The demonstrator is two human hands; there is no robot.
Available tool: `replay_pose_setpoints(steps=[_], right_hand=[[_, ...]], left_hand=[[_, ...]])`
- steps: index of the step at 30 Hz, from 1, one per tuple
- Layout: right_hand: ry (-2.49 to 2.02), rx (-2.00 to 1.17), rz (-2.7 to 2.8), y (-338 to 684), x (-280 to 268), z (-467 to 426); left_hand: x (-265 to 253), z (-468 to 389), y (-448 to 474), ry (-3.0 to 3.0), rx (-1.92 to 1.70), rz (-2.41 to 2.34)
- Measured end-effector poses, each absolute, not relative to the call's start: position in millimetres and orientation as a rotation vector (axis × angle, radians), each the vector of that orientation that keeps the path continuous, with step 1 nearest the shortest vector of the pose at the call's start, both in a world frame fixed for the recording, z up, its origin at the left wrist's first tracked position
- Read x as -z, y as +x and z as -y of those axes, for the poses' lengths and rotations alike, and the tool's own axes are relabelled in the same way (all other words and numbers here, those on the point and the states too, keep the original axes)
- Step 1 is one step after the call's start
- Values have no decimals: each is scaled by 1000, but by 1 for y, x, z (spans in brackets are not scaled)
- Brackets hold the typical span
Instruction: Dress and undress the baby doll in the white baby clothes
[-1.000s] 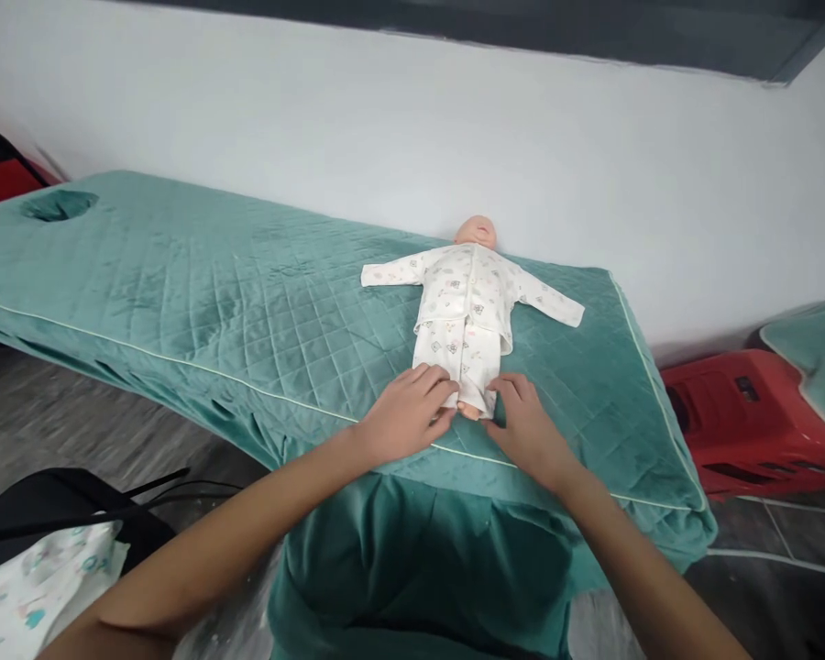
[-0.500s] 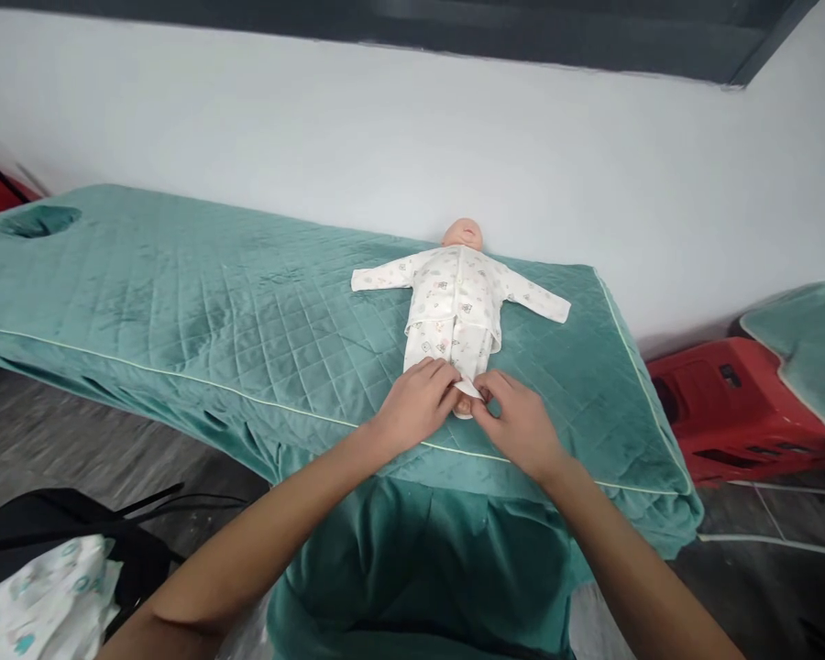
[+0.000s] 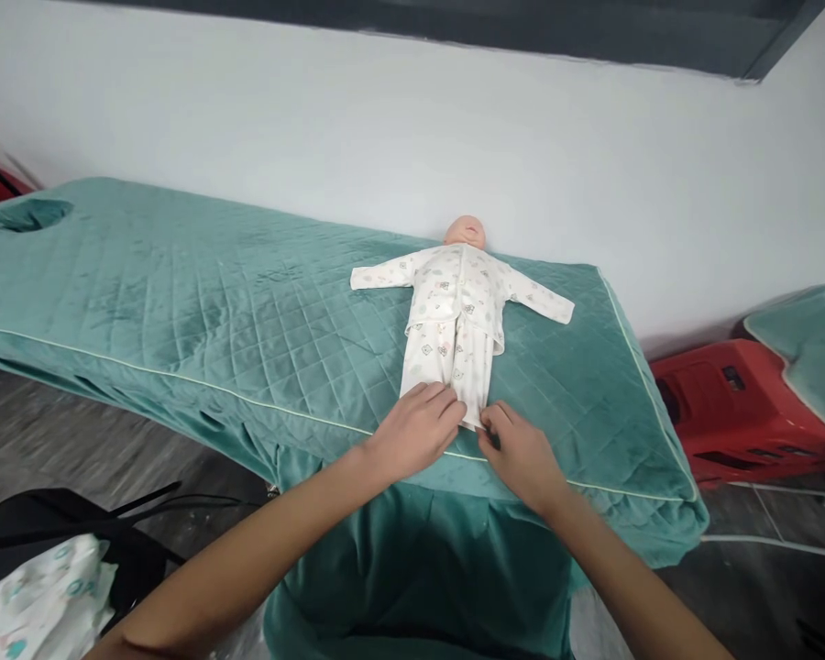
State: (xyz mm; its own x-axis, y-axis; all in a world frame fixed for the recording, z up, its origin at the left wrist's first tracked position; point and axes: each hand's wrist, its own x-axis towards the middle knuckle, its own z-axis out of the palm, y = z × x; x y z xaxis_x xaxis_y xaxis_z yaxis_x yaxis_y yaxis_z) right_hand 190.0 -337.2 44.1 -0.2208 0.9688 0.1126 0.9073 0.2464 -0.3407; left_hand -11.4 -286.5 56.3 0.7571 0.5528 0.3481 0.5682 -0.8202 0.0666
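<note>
Trouser hem [image 3: 473,417] now lower and straight

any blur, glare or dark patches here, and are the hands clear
In the head view, light is soft, with no harsh glare on the white wall; the green folds at bottom centre are in shadow; in that same view the floor at left looks smeared, while the left hand and right hand are fairly clear.

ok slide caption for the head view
Left hand and right hand at the trouser legs of a doll on a green bedspread
</note>
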Motion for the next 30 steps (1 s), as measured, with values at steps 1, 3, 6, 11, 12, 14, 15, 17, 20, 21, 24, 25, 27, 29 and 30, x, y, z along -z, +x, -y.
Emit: replay_pose_setpoints(steps=[1,3,6,11,12,14,15,17,20,21,24,25,27,29,30], right_hand=[[-1750,-322,2225,190,-42,337],[-1751,-417,2222,195,-40,334],[-1668,-665,2208,209,-41,326],[-1625,-822,2139,230,-43,312],[-1611,-806,2124,231,-42,310],[-1569,-766,2081,227,-42,308],[-1544,-741,2053,224,-43,307],[-1496,-676,1985,215,-44,308],[-1393,-500,1939,201,-48,310],[-1355,-429,1971,197,-50,310],[-1240,-265,2185,184,-51,309],[-1211,-241,2255,181,-49,308],[-1173,-209,2333,176,-45,306],[-1152,-182,2351,175,-41,305],[-1146,-177,2351,175,-40,304]], left_hand=[[-56,287,-12,-2898,537,906],[-55,286,-15,-2899,546,897],[-56,284,-26,-2942,671,928],[-52,277,-47,-3038,730,1087],[-49,276,-50,-3048,708,1111],[-44,275,-53,-3052,708,1136],[-41,275,-54,-3047,737,1143],[-37,276,-55,-3023,838,1143],[-34,280,-56,-2977,1000,1091],[-33,281,-56,-2959,1055,1071],[-29,283,-58,-2894,1186,1014],[-28,284,-58,-2867,1209,998],[-25,285,-59,-2833,1208,980],[-24,285,-60,-2848,1173,979],[-23,286,-61,-2867,1154,977]])
